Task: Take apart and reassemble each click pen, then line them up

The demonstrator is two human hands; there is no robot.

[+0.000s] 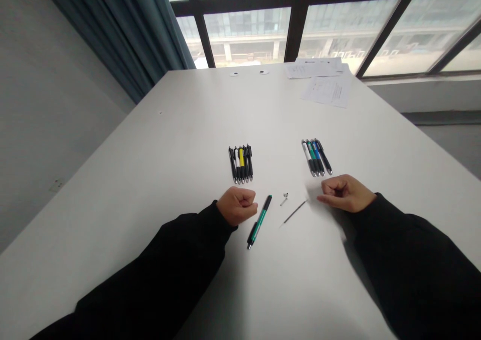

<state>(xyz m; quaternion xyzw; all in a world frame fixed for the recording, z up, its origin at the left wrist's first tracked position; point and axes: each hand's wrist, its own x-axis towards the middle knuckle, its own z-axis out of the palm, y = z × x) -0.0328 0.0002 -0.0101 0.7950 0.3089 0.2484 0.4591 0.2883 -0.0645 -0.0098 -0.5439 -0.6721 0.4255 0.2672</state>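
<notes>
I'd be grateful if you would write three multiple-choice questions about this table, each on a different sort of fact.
1. Which lies closest to the left hand?
A) the papers
B) the green pen
C) the window

2. How many pens are in the group on the right?
A) two
B) seven
C) four

3. What state is the refill in?
A) lying loose on the table
B) inside the green pen
C) gripped in the left hand

Answers:
1. B, because the green pen lies right beside that hand, while the papers are at the far end of the table.
2. C, because white, green, blue and black pens lie side by side.
3. A, because it lies by itself, apart from the pen and both hands.
</notes>
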